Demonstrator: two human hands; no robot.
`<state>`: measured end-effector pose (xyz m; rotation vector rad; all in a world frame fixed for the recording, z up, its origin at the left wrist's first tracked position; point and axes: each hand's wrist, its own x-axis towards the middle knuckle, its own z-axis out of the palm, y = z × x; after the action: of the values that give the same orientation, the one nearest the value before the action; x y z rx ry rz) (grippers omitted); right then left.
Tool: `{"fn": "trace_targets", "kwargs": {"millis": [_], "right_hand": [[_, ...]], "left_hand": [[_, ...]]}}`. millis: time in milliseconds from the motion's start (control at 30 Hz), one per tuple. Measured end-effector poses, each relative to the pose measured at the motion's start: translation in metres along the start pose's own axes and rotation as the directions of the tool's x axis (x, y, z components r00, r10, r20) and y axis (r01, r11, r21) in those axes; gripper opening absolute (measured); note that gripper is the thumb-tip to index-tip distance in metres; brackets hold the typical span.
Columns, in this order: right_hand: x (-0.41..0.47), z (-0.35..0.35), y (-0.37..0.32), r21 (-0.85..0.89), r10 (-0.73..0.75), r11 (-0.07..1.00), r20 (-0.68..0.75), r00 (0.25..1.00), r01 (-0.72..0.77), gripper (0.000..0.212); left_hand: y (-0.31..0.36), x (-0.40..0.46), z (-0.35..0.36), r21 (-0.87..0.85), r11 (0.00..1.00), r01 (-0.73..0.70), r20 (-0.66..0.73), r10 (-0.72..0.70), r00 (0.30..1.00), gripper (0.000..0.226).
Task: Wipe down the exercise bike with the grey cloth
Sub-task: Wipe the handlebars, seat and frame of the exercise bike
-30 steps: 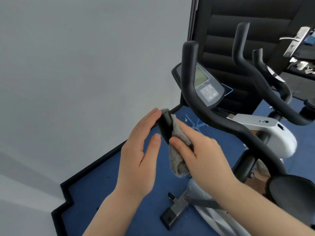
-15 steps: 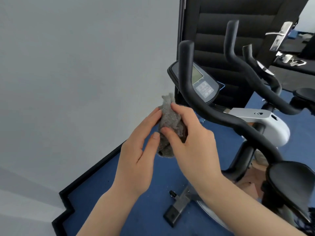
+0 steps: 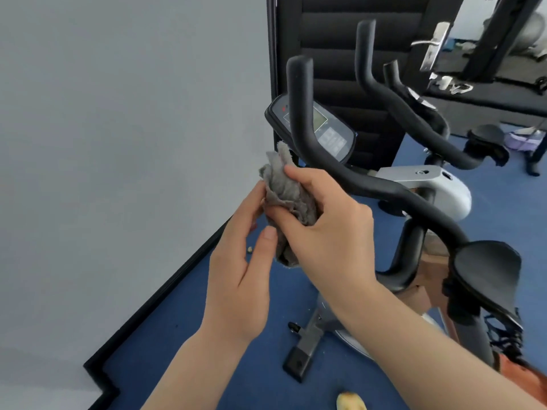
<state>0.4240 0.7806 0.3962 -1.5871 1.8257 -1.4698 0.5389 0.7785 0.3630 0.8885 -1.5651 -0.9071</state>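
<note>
Grey cloth (image 3: 284,196) is sitting bunched in the clenched right hand (image 3: 331,241), left hand (image 3: 239,279) half-open touching it, while the handlebar (image 3: 299,113) is rising just beyond, upright.

Cloth (image 3: 284,190) – grey, fuzzy. Handlebars (image 3: 370,184) and saddle (image 3: 485,276) – black. Bike body (image 3: 438,184) silver-white; console (image 3: 334,134) dark with greenish screen. Floor (image 3: 177,350) blue, black skirting (image 3: 165,291); wall (image 3: 118,143) pale grey
</note>
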Motion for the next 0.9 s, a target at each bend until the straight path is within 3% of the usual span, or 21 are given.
{"fn": "trace_targets", "kwargs": {"millis": [167, 400, 567, 700, 900], "right_hand": [[-0.016, -0.025, 0.019, -0.214, 0.051, 0.976, 0.080, 0.996, -0.032, 0.030], [0.012, -0.014, 0.006, -0.014, 0.015, 1.000, 0.182, 0.983, -0.012, 0.028], [0.009, -0.040, 0.026, -0.242, 0.022, 0.967, 0.371, 0.928, 0.074, 0.041], [0.007, -0.052, 0.034, -0.259, 0.008, 0.959, 0.429, 0.903, 0.115, 0.045], [0.003, -0.082, 0.057, -0.307, 0.004, 0.934, 0.519, 0.855, 0.182, 0.047]], "left_hand": [[0.000, -0.002, 0.002, 0.116, 0.992, -0.048, 0.008, 0.047, 0.999, 0.046], [-0.001, -0.008, 0.016, 0.145, 0.987, -0.064, -0.009, 0.066, 0.998, 0.053], [-0.005, -0.011, 0.036, 0.250, 0.962, -0.109, -0.013, 0.116, 0.993, 0.053], [-0.007, -0.013, 0.052, 0.237, 0.968, -0.087, -0.055, 0.103, 0.993, 0.054], [-0.010, -0.022, 0.074, 0.356, 0.932, -0.060, -0.094, 0.099, 0.991, 0.051]]}}
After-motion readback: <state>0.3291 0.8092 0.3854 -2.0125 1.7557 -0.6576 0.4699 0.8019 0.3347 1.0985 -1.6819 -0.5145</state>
